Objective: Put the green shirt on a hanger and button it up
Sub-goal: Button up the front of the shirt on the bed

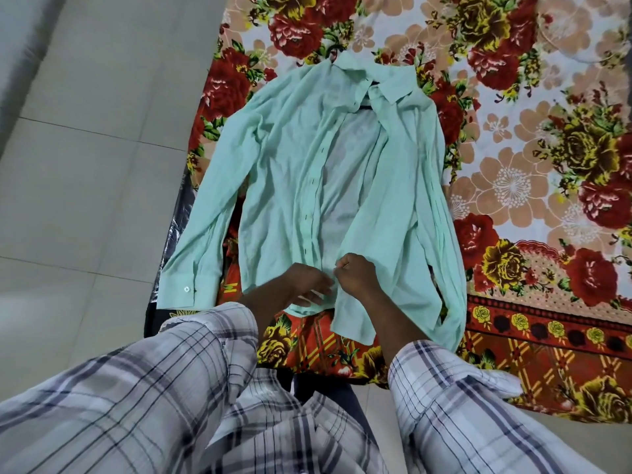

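The pale green shirt (284, 186) lies front-up on the bed, collar far from me, its front open down the middle. A dark hanger (363, 106) shows inside the collar, and its hook (331, 49) pokes out past the collar. My left hand (307, 280) holds the bottom of the left front panel near the hem. Just beside it, my right hand (355, 273) pinches the edge of the right front panel. The two hands almost touch. The button placket (309, 200) runs up the left panel.
A floral bedsheet (513, 165) in red, orange and white covers the bed. Grey floor tiles (85, 165) lie to the left of the bed's edge. My plaid sleeves fill the bottom of the view.
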